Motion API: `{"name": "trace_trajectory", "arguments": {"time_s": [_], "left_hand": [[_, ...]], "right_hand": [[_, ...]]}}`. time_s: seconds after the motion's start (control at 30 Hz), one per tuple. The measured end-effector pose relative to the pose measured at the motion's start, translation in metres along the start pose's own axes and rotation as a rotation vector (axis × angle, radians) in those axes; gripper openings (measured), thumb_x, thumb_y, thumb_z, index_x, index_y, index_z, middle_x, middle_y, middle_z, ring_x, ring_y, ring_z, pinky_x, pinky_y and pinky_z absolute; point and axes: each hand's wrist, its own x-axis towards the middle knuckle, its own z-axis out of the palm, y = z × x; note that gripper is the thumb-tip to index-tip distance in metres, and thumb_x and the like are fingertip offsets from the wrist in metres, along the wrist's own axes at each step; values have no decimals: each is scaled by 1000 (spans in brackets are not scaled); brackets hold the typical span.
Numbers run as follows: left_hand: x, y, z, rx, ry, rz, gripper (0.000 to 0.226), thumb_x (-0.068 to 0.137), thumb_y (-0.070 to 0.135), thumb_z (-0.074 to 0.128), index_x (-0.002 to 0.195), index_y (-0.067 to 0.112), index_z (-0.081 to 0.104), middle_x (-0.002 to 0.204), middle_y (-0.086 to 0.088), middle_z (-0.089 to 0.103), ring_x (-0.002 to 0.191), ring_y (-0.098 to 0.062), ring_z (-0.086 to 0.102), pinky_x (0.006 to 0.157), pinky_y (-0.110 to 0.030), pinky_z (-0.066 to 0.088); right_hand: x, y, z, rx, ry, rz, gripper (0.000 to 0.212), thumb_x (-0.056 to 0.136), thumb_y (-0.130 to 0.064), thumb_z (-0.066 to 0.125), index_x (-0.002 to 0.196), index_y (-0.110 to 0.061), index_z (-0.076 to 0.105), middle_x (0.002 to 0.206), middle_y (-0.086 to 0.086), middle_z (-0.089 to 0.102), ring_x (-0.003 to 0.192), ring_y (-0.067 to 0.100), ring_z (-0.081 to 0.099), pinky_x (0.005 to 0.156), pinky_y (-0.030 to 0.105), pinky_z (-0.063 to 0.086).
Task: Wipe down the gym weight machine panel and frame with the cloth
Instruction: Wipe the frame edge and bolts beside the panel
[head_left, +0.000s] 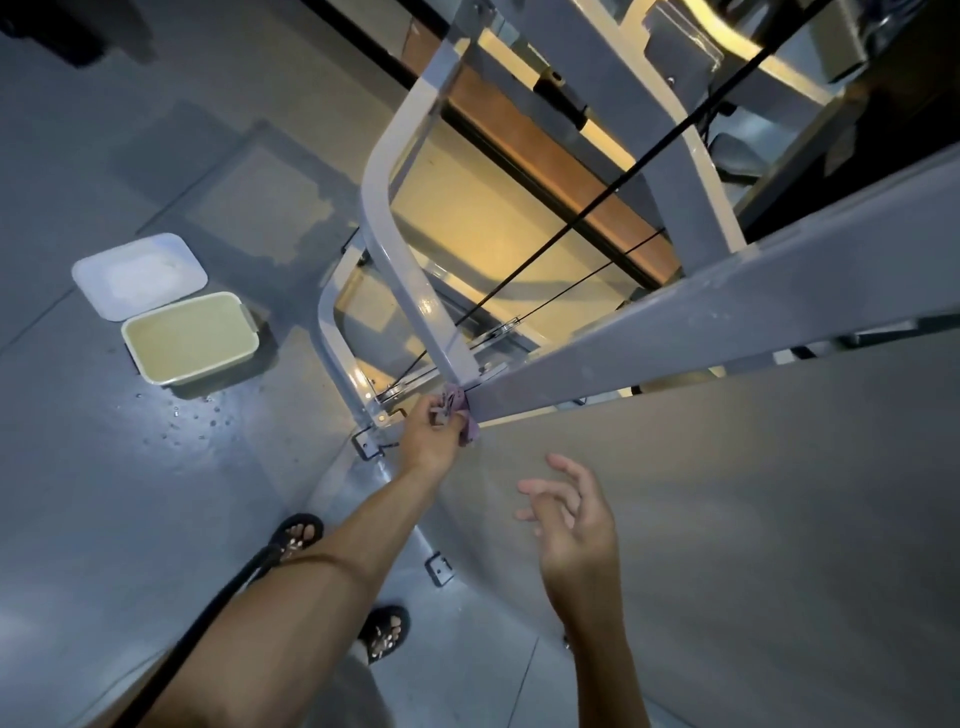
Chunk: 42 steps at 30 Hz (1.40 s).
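From the head camera we look steeply down along the grey frame (675, 332) of the weight machine toward the floor (104, 493). Our left hand (431, 436) reaches far down with the arm stretched out, its grip closed on a small purple cloth (462, 415), bunched between fingers and thumb. The cloth is pressed against the spot where the broad slanting beam meets an upright tube (410, 270) of the frame, low and close to the bolted foot plates. Our right hand (571, 525) hangs free in the air, nearer to the camera, its grip spread with the fingers loosely fanned and touching nothing; behind it lies the wide, pale grey panel (727, 519). Black cables (597, 218) run diagonally through the frame opening. On the floor to the left a pale tub (189, 338) holds cloudy liquid, and a white lid (137, 275) lies just beside it, touching its far edge. Water drops spot the floor near the tub. Below, our two feet in dark sandals (296, 535) stand on the floor.
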Motion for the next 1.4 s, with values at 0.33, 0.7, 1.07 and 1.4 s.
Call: {"name": "trace_trajectory", "arguments": {"time_s": [0.33, 0.7, 1.07, 1.4], "left_hand": [[-48, 18, 24, -159, -80, 261, 14, 94, 20, 63, 106, 26, 63, 104, -8, 71, 95, -20, 69, 79, -35, 62], [-59, 41, 22, -158, -77, 191, 11, 94, 15, 65, 100, 25, 66, 96, -6, 72, 92, -25, 71, 81, -43, 63], [-49, 47, 19, -62, -94, 81, 18, 99, 6, 57, 101, 24, 57, 101, -3, 67, 93, -21, 66, 77, -32, 57], [-45, 42, 8, 43, -135, 68, 13, 99, 10, 60, 107, 19, 57, 111, -11, 69, 95, -22, 66, 89, -45, 60]], "right_hand": [[-2, -2, -13, -96, 41, -113, 35, 100, -16, 60, 120, -45, 60, 104, -17, 71, 100, 6, 68, 79, 11, 48], [-13, -6, -21, -69, 47, -111, 33, 101, -17, 59, 123, -41, 60, 104, -20, 71, 97, 5, 68, 77, 10, 48], [-18, -23, -21, -59, 77, -154, 34, 100, -17, 59, 122, -43, 60, 104, -25, 69, 99, 4, 67, 77, 8, 47], [-15, -29, -20, -59, 112, -171, 35, 100, -15, 60, 122, -42, 60, 104, -18, 71, 97, 7, 68, 77, 10, 48]]}}
